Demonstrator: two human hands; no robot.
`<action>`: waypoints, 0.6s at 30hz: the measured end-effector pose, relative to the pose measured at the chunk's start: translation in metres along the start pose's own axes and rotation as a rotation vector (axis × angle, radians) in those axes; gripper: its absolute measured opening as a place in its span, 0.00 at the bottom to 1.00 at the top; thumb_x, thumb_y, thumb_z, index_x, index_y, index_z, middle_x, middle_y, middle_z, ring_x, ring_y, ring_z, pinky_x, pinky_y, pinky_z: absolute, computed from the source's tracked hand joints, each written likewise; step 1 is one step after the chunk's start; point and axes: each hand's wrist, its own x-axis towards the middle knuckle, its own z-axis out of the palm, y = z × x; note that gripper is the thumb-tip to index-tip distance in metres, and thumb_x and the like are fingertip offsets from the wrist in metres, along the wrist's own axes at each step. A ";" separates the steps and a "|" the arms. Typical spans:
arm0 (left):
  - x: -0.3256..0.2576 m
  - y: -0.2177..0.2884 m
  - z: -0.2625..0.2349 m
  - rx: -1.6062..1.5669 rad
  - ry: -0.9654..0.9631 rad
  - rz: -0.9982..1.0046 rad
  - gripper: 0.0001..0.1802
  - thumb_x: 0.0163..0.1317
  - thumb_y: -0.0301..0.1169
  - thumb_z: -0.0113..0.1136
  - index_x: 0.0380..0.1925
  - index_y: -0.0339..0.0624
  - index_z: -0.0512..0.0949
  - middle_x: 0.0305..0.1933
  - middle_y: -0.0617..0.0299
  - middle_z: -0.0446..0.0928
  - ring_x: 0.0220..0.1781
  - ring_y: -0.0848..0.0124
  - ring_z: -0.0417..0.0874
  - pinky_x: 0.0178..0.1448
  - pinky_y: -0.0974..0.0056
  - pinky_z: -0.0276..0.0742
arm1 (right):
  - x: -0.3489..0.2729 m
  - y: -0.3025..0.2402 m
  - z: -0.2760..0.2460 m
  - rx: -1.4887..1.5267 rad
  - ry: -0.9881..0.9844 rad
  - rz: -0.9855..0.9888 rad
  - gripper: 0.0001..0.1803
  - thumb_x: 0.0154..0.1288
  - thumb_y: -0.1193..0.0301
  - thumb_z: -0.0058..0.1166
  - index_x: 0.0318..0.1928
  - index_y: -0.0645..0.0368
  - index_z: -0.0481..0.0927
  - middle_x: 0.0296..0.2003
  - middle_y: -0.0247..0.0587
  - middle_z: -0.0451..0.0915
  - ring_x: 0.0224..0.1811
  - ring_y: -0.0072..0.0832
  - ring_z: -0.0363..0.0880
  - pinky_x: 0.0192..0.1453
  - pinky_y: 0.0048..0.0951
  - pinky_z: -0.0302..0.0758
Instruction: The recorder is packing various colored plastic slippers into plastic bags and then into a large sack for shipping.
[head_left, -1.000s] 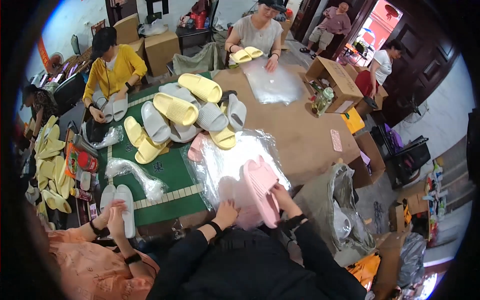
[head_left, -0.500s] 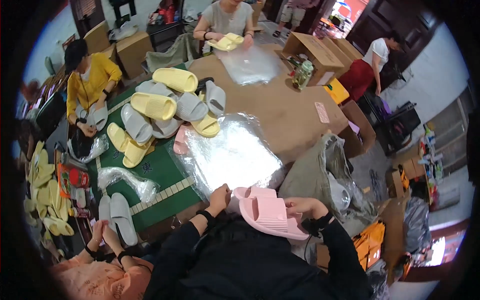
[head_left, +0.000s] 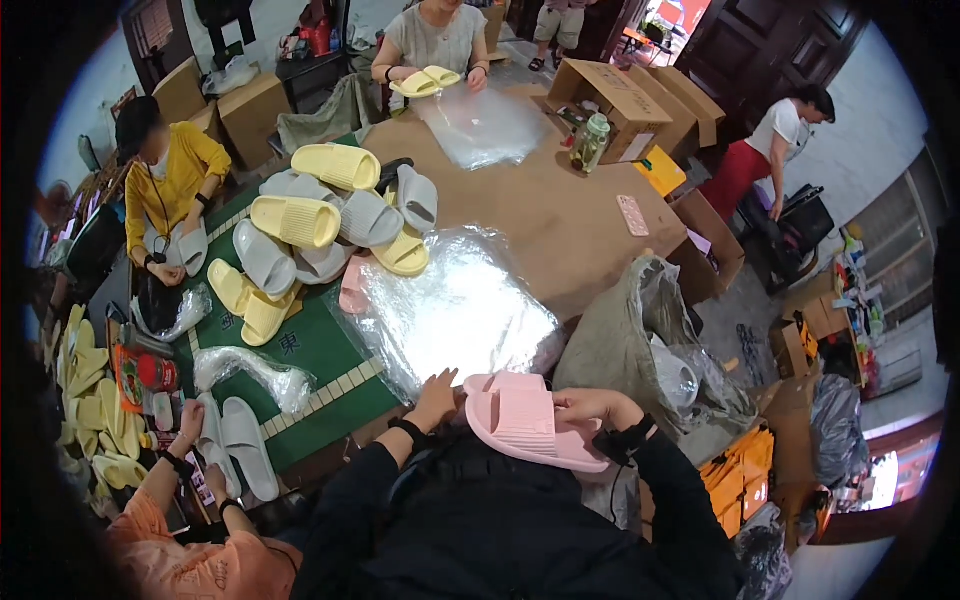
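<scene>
A pair of pink ridged slide slippers (head_left: 515, 422), one lying against the other, is held in front of my body. My right hand (head_left: 592, 406) is closed on the pair from the right, fingers over the strap's opening. Left of the slippers, my left hand (head_left: 434, 400) has its fingers stretched out at the near edge of a stack of clear plastic bags (head_left: 465, 300). Whether its fingertips touch the top bag cannot be made out. A pink slipper (head_left: 353, 285) is partly hidden beside the bags' left edge.
Yellow and grey slippers (head_left: 300, 220) are heaped on the green mat (head_left: 330, 385). A co-worker at the left front grips grey slippers (head_left: 243, 435). Across the brown table (head_left: 560, 225), another person holds yellow slippers (head_left: 425, 82). A large sack (head_left: 620, 325) stands at my right.
My left hand has uncurled its fingers and reached slightly forward toward the bags. The pink slippers have shifted slightly left in my right hand. The co-worker at left front has grasped the grey slippers.
</scene>
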 end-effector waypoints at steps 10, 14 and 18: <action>-0.012 0.016 0.003 0.123 0.329 0.025 0.15 0.58 0.36 0.45 0.39 0.40 0.75 0.43 0.57 0.72 0.49 0.59 0.71 0.49 0.55 0.64 | 0.028 0.048 -0.020 -0.109 -0.014 -0.063 0.11 0.56 0.70 0.48 0.36 0.66 0.72 0.27 0.23 0.68 0.29 0.13 0.63 0.30 0.19 0.64; -0.005 0.012 -0.002 0.415 0.216 0.059 0.09 0.52 0.31 0.50 0.32 0.41 0.76 0.36 0.57 0.72 0.43 0.62 0.72 0.45 0.57 0.67 | 0.024 0.037 -0.016 -0.106 -0.005 -0.083 0.12 0.57 0.67 0.47 0.32 0.65 0.71 0.25 0.22 0.67 0.28 0.13 0.63 0.29 0.19 0.63; -0.008 0.003 -0.016 0.487 0.213 0.059 0.08 0.50 0.29 0.51 0.30 0.41 0.74 0.33 0.57 0.72 0.40 0.62 0.74 0.42 0.57 0.69 | 0.016 0.020 -0.010 -0.067 0.034 -0.027 0.10 0.56 0.68 0.47 0.31 0.64 0.72 0.25 0.23 0.67 0.27 0.14 0.63 0.28 0.20 0.63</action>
